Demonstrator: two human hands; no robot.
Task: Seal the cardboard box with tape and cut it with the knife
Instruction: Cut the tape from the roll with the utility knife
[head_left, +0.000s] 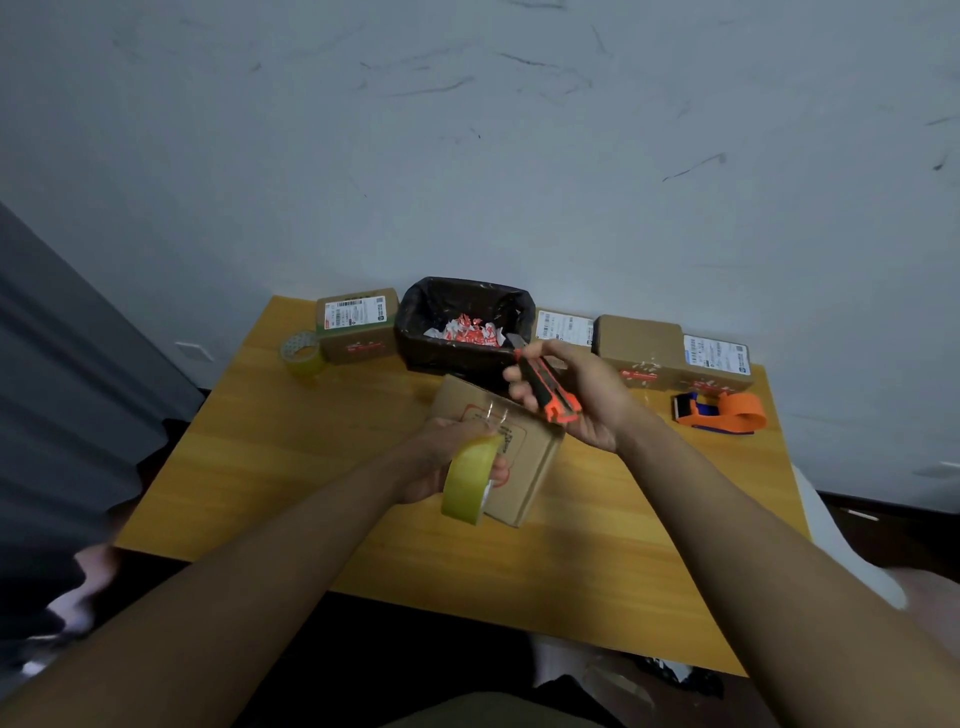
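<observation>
Left hand (441, 462) fingers grip tape roll (467, 480) over box (524, 467); right hand (576, 395) clasps knife (545, 384) (blade seemingly out).

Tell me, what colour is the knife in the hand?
The knife in the right hand is orange and black, seen in the head view.

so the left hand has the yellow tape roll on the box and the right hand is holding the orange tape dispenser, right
Not quite. The right hand holds the orange and black knife; the orange tape dispenser lies on the table, as the head view shows. The left hand does hold the yellow tape roll at the box.
</observation>
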